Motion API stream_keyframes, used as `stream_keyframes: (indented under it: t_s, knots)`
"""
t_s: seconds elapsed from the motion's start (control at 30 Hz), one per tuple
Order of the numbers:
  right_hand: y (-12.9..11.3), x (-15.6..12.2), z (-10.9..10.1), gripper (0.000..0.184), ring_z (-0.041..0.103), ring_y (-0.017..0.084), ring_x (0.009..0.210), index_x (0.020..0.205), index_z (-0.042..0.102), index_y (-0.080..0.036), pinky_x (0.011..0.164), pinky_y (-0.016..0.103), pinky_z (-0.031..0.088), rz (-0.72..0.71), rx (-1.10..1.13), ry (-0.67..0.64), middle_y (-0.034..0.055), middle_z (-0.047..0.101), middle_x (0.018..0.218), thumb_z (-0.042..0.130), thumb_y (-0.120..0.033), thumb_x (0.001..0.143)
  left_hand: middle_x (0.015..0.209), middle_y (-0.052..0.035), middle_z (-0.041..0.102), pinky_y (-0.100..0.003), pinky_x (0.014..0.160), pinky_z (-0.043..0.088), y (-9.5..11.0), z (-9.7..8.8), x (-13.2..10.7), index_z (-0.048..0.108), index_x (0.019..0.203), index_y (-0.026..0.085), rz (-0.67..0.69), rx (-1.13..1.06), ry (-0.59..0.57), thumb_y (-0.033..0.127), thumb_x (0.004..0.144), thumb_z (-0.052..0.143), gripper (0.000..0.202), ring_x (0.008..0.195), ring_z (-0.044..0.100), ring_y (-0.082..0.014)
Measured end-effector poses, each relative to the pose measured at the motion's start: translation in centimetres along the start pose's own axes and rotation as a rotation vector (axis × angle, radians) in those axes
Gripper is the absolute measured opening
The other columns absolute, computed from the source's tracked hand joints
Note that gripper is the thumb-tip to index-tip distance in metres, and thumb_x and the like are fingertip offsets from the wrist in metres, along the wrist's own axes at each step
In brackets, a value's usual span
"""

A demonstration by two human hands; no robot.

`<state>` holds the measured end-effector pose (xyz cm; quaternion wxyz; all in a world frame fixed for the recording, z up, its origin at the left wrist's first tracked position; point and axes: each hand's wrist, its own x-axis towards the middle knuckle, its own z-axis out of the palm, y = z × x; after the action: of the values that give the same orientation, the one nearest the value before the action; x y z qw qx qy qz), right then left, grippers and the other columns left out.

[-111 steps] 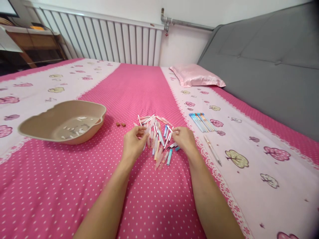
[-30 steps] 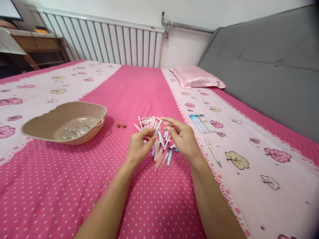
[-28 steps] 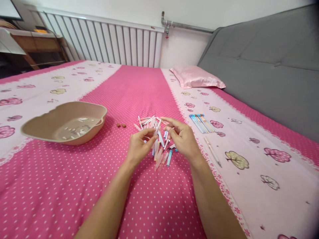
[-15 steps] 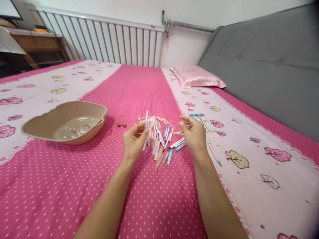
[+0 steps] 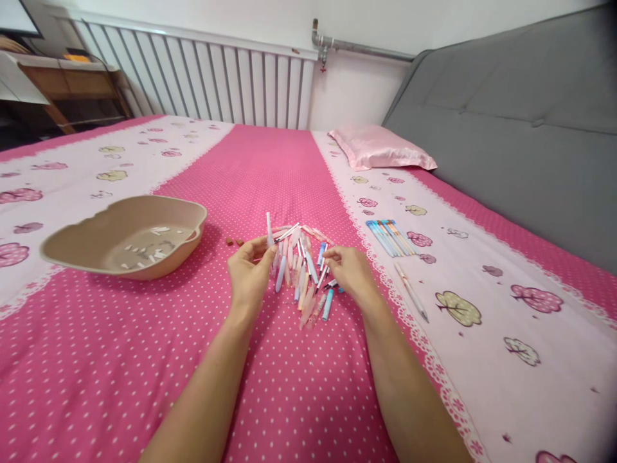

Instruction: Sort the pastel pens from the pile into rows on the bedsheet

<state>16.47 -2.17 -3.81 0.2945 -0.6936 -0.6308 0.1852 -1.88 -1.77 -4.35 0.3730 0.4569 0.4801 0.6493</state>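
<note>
A heap of several pastel pens and pen parts (image 5: 305,270) lies on the pink dotted bedspread (image 5: 270,173) in front of me. My left hand (image 5: 248,273) is at the heap's left edge, its fingers pinched on a thin white pen piece (image 5: 269,229) that stands nearly upright. On the heap's right side my right hand (image 5: 350,270) rests low, fingers curled onto the pens; what they grip, if anything, is hidden.
A beige scalloped tray (image 5: 77,247) with several small white bits stands to the left. Two small brown bits (image 5: 234,242) lie beside it. A row of blue pens (image 5: 389,236) and a single pen (image 5: 411,291) lie to the right. Pink pillow (image 5: 380,149) and grey headboard (image 5: 511,122) behind.
My hands met over the heap a second ago, then parted. The left hand has lifted the white piece upright and shifted left. The right hand swung out right, then came down onto the heap.
</note>
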Motion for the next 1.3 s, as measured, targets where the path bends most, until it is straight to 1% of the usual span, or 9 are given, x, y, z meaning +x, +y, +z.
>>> stream_keyframes:
  t_s: [0.2, 0.37, 0.6, 0.77, 0.9, 1.0, 1.07, 1.2, 1.3]
  knots:
    - [-0.1, 0.0, 1.9, 0.017, 0.066, 0.018, 0.082, 0.093, 0.069, -0.018, 0.072, 0.027, 0.045, -0.054, -0.022, -0.121, 0.0045, 0.072, 0.086, 0.059, -0.019, 0.079, 0.082, -0.0068, 0.072, -0.027, 0.070, 0.049, 0.0, 0.0, 0.0, 0.071, 0.090, 0.012, -0.008, 0.000, -0.003, 0.030, 0.065, 0.075, 0.031, 0.073, 0.065, -0.0160]
    - [-0.3, -0.2, 3.0, 0.021, 0.065, 0.019, 0.083, 0.099, 0.062, -0.017, 0.069, 0.027, 0.041, -0.052, -0.144, -0.124, 0.0071, 0.071, 0.091, 0.060, -0.019, 0.078, 0.081, -0.0060, 0.072, -0.027, 0.070, 0.049, 0.0, 0.0, 0.1, 0.071, 0.089, 0.012, -0.012, -0.001, -0.003, 0.029, 0.065, 0.075, 0.030, 0.072, 0.065, -0.0157]
    - [-0.7, -0.6, 2.2, 0.023, 0.064, 0.022, 0.081, 0.102, 0.057, -0.014, 0.067, 0.028, 0.040, -0.009, -0.202, -0.118, 0.0095, 0.069, 0.086, 0.055, -0.014, 0.078, 0.081, -0.0064, 0.072, -0.028, 0.071, 0.050, 0.2, 0.0, 0.1, 0.071, 0.090, 0.012, -0.004, 0.007, 0.006, 0.030, 0.065, 0.074, 0.030, 0.073, 0.065, -0.0163]
    - [-1.1, -0.8, 1.7, 0.020, 0.063, 0.023, 0.090, 0.101, 0.061, -0.015, 0.075, 0.030, 0.041, 0.015, -0.194, -0.071, 0.0111, 0.068, 0.091, 0.055, -0.016, 0.082, 0.080, -0.0057, 0.071, -0.027, 0.070, 0.049, 0.2, -0.6, 0.6, 0.070, 0.089, 0.012, -0.007, -0.012, 0.069, 0.029, 0.063, 0.075, 0.032, 0.072, 0.063, -0.0149]
    - [-1.5, -0.7, 2.0, 0.020, 0.059, 0.022, 0.101, 0.103, 0.064, -0.017, 0.088, 0.032, 0.040, -0.214, -0.101, -0.061, 0.0094, 0.067, 0.104, 0.054, -0.017, 0.085, 0.078, -0.0052, 0.070, -0.027, 0.069, 0.050, 0.3, -0.9, 1.0, 0.069, 0.089, 0.011, -0.019, -0.022, 0.114, 0.029, 0.060, 0.076, 0.035, 0.071, 0.063, -0.0148]
    - [-1.9, -0.8, 2.5, 0.022, 0.055, 0.019, 0.107, 0.106, 0.065, -0.018, 0.097, 0.031, 0.036, -0.487, -0.017, -0.155, 0.0063, 0.066, 0.109, 0.056, -0.014, 0.086, 0.077, -0.0045, 0.070, -0.027, 0.070, 0.049, 0.3, -0.9, 1.0, 0.069, 0.089, 0.011, -0.021, -0.022, 0.116, 0.029, 0.060, 0.076, 0.035, 0.071, 0.063, -0.0146]
    - [-2.0, -0.8, 2.8, 0.018, 0.055, 0.019, 0.106, 0.100, 0.067, -0.018, 0.097, 0.030, 0.035, -0.597, -0.015, -0.219, 0.0055, 0.067, 0.106, 0.056, -0.014, 0.086, 0.077, -0.0043, 0.069, -0.027, 0.070, 0.049, 0.2, -0.9, 1.0, 0.069, 0.088, 0.011, -0.023, -0.018, 0.115, 0.029, 0.060, 0.076, 0.034, 0.071, 0.063, -0.0146]
    - [-2.1, -1.0, 2.7, 0.008, 0.056, 0.018, 0.097, 0.081, 0.066, -0.017, 0.092, 0.030, 0.037, -0.592, -0.058, -0.274, 0.0054, 0.067, 0.092, 0.059, -0.014, 0.085, 0.078, -0.0046, 0.069, -0.027, 0.069, 0.049, 0.1, -1.0, 1.0, 0.069, 0.089, 0.011, -0.026, -0.011, 0.110, 0.029, 0.061, 0.075, 0.034, 0.071, 0.063, -0.0147]
    - [-2.1, -1.1, 2.2, 0.007, 0.057, 0.017, 0.093, 0.079, 0.064, -0.016, 0.089, 0.029, 0.038, -0.512, -0.066, -0.277, 0.0050, 0.066, 0.091, 0.060, -0.014, 0.084, 0.079, -0.0053, 0.069, -0.027, 0.070, 0.049, 0.2, -1.1, 1.0, 0.069, 0.090, 0.011, -0.030, -0.003, 0.114, 0.029, 0.061, 0.075, 0.034, 0.072, 0.063, -0.0151]
